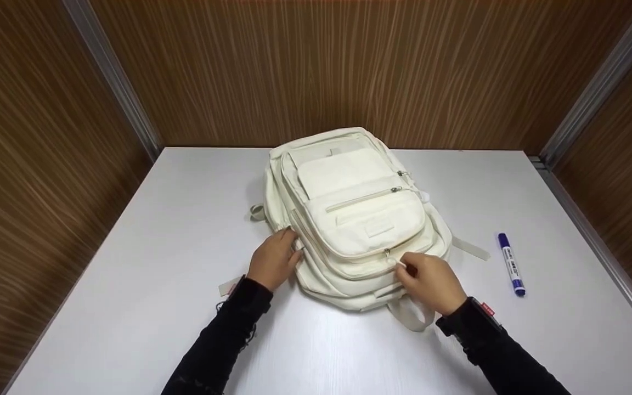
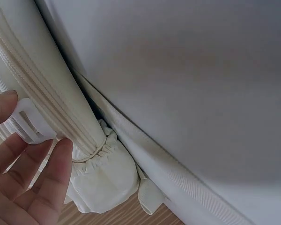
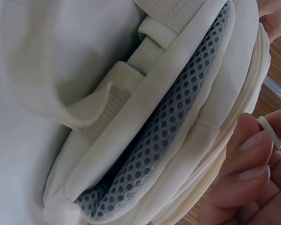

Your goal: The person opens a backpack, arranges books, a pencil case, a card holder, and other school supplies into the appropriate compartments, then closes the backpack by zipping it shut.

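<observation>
A cream backpack [image 1: 349,219] lies on the white table with its front panel facing up. At its left side my left hand [image 1: 275,259] pinches a flat white plastic buckle [image 2: 36,123] between thumb and fingers, beside the bag's zipper seams. My right hand [image 1: 431,282] is at the lower right of the front pocket, a white zipper pull [image 3: 270,133] pinched between thumb and forefinger. The metal zipper slider [image 1: 387,252] shows just left of those fingers. Grey mesh padding [image 3: 173,112] lines the bag's back panel in the right wrist view.
A blue and white marker [image 1: 511,265] lies on the table [image 1: 129,247] to the right of the bag. One strap end [image 1: 472,249] reaches out toward it, and a webbing loop [image 1: 412,318] hangs below my right hand. Wood-grain panels [image 1: 349,66] enclose three sides.
</observation>
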Demonstrator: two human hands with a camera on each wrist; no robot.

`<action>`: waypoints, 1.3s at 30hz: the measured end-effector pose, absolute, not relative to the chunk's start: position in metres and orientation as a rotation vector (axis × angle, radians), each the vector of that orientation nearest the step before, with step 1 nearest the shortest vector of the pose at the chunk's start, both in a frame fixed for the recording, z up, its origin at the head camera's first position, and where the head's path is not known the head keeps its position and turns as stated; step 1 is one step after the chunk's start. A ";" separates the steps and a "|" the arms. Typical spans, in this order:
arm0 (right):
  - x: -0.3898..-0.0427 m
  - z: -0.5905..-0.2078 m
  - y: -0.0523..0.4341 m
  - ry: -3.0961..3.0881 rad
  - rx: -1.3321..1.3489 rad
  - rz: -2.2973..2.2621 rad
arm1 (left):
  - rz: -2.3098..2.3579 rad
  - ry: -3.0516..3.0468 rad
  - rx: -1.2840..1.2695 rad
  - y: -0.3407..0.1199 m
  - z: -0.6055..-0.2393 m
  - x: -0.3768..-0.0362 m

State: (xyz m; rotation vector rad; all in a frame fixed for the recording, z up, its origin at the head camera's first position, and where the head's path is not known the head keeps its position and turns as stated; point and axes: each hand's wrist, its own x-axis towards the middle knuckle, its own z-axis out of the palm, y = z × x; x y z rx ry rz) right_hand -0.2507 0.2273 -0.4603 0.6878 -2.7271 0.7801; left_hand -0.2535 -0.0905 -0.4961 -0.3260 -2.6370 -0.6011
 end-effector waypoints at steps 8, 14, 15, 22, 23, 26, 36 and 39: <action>-0.248 -0.465 0.224 -2.751 0.696 0.765 | -0.683 -2.741 -0.395 -0.099 -0.490 -0.252; -0.249 -0.465 0.224 -2.746 0.703 0.777 | -0.775 -2.810 -0.396 -0.103 -0.489 -0.257; -0.249 -0.465 0.225 -2.748 0.699 0.778 | -0.770 -2.808 -0.399 -0.103 -0.490 -0.259; -0.250 -0.464 0.230 -2.761 0.665 0.781 | -0.694 -2.755 -0.385 -0.098 -0.496 -0.262; -0.250 -0.464 0.231 -2.762 0.662 0.782 | -0.688 -2.751 -0.383 -0.097 -0.496 -0.262; -0.251 -0.463 0.234 -2.760 0.658 0.792 | -0.679 -2.756 -0.378 -0.092 -0.497 -0.261; -0.254 -0.458 0.241 -2.703 0.631 0.808 | -0.567 -2.737 -0.397 -0.075 -0.497 -0.254; -0.254 -0.459 0.241 -2.717 0.624 0.812 | -0.545 -2.736 -0.392 -0.070 -0.497 -0.253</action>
